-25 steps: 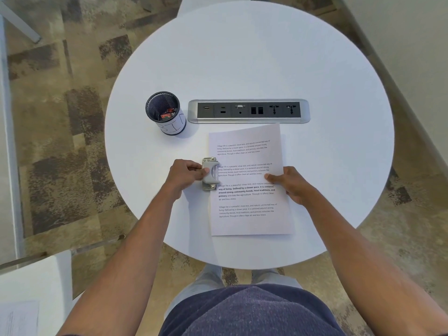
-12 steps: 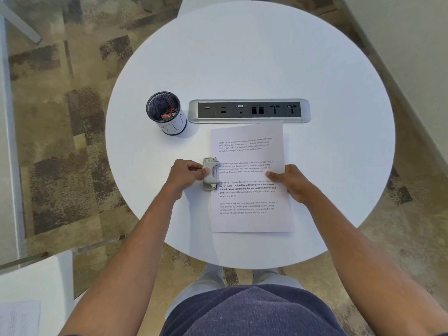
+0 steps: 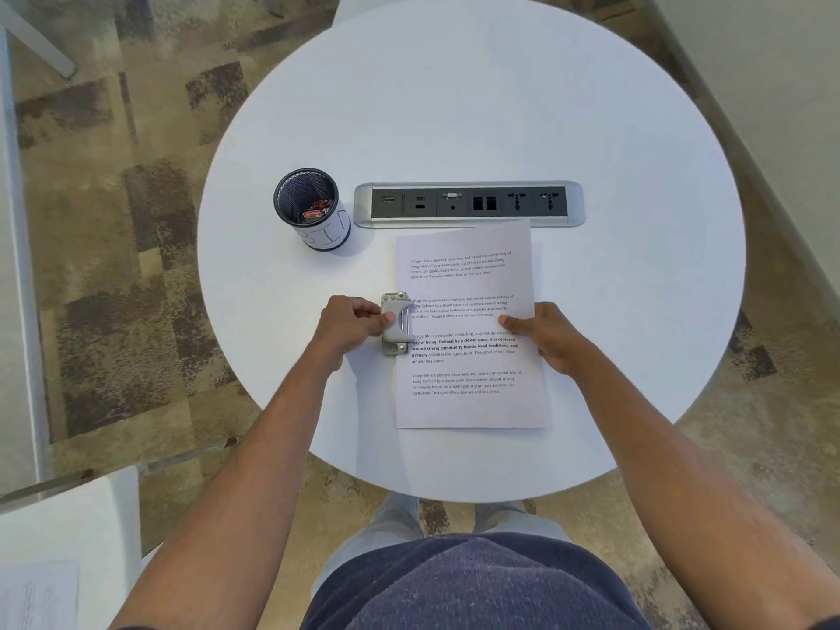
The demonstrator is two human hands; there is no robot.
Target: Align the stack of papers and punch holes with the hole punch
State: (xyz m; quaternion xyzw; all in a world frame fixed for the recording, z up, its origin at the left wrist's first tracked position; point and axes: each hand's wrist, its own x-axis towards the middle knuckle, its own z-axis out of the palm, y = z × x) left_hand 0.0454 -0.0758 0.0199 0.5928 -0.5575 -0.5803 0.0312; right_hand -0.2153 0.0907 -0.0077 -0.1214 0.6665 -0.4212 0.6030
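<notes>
Now the stack of papers (image 3: pixel 468 329) lies slightly farther back on the round white surface (image 3: pixel 636 288) than a second ago, its far edge touching the power strip (image 3: pixel 469 205). My left hand (image 3: pixel 352 327) has kept its grip clenched on the hole punch (image 3: pixel 396 323), which sits over the sheet's left edge at mid-length. My right hand (image 3: pixel 547 331) presses flat on the right edge, grasping nothing. Left of the strip stands a mesh cup (image 3: pixel 312 209) holding a few small red and dark items.
</notes>
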